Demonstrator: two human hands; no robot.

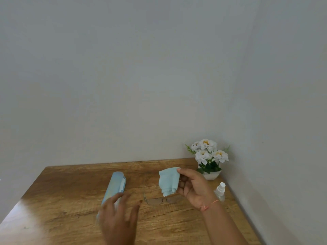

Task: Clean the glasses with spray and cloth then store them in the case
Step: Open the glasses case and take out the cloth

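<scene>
Thin-framed glasses [161,200] lie on the wooden table [62,200], lenses toward me. My right hand [192,187] is raised just above and right of them, pinching a light blue cloth [168,181] that hangs from thumb and fingers. My left hand [120,214] hovers blurred to the left of the glasses, fingers spread and holding nothing; it covers the near end of the long light blue case [115,186], which lies slightly open. A small clear spray bottle [220,190] with a white nozzle stands behind my right wrist.
A white pot of white flowers [208,160] stands in the table's back right corner by the walls. The table's right edge runs along the wall.
</scene>
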